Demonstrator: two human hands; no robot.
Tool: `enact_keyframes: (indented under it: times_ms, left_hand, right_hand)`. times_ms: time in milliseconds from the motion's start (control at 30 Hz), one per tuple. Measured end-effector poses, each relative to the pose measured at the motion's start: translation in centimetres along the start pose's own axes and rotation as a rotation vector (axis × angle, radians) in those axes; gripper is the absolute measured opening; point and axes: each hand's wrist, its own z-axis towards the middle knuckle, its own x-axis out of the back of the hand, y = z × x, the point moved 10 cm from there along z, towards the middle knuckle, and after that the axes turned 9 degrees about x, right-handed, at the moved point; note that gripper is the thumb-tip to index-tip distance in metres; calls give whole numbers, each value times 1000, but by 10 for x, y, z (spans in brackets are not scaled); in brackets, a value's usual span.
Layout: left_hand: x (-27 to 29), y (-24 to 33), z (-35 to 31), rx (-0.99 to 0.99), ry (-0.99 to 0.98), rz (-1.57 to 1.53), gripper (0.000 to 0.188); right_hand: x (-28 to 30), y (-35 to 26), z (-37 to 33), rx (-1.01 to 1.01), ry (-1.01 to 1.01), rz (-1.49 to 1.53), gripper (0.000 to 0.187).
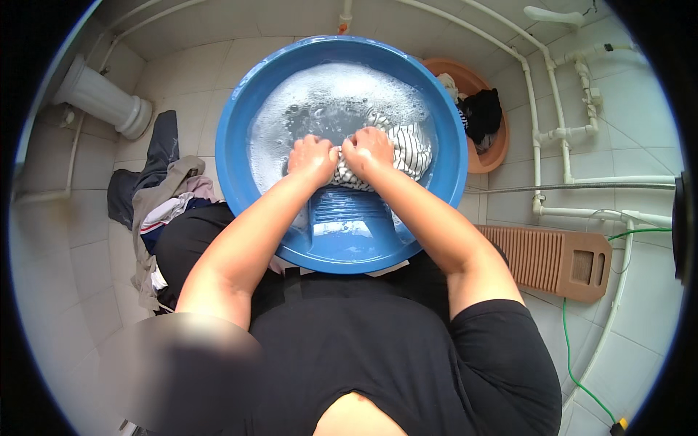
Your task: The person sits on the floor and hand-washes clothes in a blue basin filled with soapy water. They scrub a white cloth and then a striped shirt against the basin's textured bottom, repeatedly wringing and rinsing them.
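A large round blue basin (231,145) stands before me, filled with sudsy water (291,94). Ridges of a built-in washboard (349,211) slope up at its near side. Just above those ridges, my left hand (313,158) and my right hand (368,149) are close together, fingers curled round a wet black-and-white striped garment (411,149). The cloth bunches between the hands and spreads to the right of my right hand, partly in the water. My fingertips are mostly hidden by the backs of the hands.
A pile of clothes (171,196) lies on the floor at the left, near a white pedestal (102,98). Behind the basin at the right sits an orange tub (498,156) holding dark and light clothes. A brown washboard (545,258), white pipes (538,145) and a green hose (571,360) are at the right.
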Motion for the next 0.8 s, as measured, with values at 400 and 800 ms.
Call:
enact_keyframes:
  times_ms: [400,800]
  left_hand:
    - [-1,34,-66,-479,123,-100,13]
    - [23,-52,31,161,-143,31,41]
  right_hand:
    - [37,-50,-64,538,161,94,17]
    - [34,50,4,24,0,295,31]
